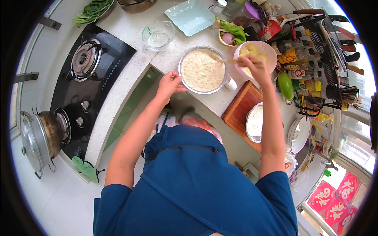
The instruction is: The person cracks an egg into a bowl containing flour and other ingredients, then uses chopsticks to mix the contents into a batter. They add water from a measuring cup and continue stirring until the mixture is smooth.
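Note:
A round metal bowl (203, 92) near the counter's edge holds a pale, thick batter (200, 70) with green and reddish bits in it. My left hand (170, 84) steadies the bowl at its left side, with thumb and fingers at the rim. In my right hand (254, 66) are wooden chopsticks (230, 61), blurred by motion, whose tips dip into the batter at the bowl's right side. Behind that hand stands a pink colander (239, 54) with pale yellow pieces inside, partly hidden. A small white object (231, 84) sits beside the bowl.
A glass measuring cup (158, 35) and a light blue plate (190, 17) stand beyond the bowl. On a wooden board (240, 106) rests a bowl of white powder (255, 124). A gas stove (97, 65) lies left; bottles (291, 57) and knives (351, 56) crowd the right.

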Demonstrator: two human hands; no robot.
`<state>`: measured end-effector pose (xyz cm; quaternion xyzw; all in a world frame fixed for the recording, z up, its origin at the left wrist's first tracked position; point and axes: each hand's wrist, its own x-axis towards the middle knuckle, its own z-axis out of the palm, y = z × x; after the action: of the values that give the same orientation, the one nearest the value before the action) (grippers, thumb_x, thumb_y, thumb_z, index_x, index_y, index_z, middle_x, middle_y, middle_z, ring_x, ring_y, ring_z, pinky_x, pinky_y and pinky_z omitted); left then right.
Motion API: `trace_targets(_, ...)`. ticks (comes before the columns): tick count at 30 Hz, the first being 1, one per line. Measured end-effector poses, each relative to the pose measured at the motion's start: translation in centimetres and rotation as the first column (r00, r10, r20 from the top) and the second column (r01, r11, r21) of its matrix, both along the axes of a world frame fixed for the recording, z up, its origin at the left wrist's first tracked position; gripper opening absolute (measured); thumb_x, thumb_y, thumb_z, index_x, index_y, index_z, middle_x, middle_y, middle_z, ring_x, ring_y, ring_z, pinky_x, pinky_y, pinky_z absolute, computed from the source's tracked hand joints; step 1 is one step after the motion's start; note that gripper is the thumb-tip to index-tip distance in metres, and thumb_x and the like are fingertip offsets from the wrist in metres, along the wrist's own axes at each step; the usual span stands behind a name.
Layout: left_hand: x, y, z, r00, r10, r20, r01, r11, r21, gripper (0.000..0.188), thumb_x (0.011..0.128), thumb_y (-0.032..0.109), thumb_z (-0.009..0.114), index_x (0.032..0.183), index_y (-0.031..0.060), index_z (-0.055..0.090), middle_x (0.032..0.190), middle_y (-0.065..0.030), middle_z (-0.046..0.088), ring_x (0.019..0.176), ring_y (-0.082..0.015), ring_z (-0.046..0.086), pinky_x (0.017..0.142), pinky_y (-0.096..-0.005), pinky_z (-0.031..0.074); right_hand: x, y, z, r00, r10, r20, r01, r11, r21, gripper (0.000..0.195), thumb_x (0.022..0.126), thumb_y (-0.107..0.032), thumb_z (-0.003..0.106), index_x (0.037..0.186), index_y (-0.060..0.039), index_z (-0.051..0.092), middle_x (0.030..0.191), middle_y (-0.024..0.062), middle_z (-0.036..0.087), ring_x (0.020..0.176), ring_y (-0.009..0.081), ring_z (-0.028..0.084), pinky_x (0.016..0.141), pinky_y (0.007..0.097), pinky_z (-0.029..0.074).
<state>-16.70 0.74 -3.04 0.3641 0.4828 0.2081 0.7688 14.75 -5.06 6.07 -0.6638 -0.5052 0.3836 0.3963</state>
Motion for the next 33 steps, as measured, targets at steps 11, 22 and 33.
trace_targets(11, 0.3, -0.7, -0.4, 0.996, 0.066, 0.061, -0.065, 0.998, -0.020, 0.011, 0.091, 0.011, 0.052, 0.097, 0.0040, 0.045, 0.090, -0.0099, 0.053, 0.073, -0.0191, 0.061, 0.068, -0.0320, 0.056, -7.3, -8.6, -5.1, 0.669, -0.526, -0.525, 0.493, 0.843, -0.215, 0.028, 0.093, -0.021, 0.053, 0.089, 0.0064, 0.058, 0.081, 0.0169, 0.064, 0.066, 0.0239, 0.066, 0.063, 0.0304, 0.056)
trace_targets(22, 0.1, -0.7, -0.3, 0.999, 0.045, 0.030, -0.044, 0.999, -0.030, 0.013, 0.091, 0.014, 0.052, 0.099, 0.0058, 0.046, 0.090, -0.0095, 0.057, 0.073, -0.0191, 0.063, 0.063, -0.0300, 0.056, -6.9, -5.3, -4.1, 0.688, -0.447, -0.572, 0.547, 0.837, 0.004, 0.026, 0.093, -0.019, 0.054, 0.097, 0.0058, 0.059, 0.088, 0.0139, 0.065, 0.076, 0.0216, 0.067, 0.071, 0.0285, 0.054)
trace_targets(33, 0.2, -1.0, -0.6, 0.993, 0.099, 0.070, -0.095, 0.994, -0.046, 0.013, 0.091, 0.014, 0.052, 0.099, 0.0060, 0.045, 0.091, -0.0096, 0.056, 0.073, -0.0201, 0.063, 0.065, -0.0313, 0.055, -8.6, -8.7, -3.0, 0.764, -0.468, -0.444, 0.502, 0.863, -0.047, 0.026, 0.093, -0.016, 0.053, 0.090, 0.0088, 0.060, 0.081, 0.0162, 0.065, 0.068, 0.0206, 0.066, 0.063, 0.0276, 0.055)
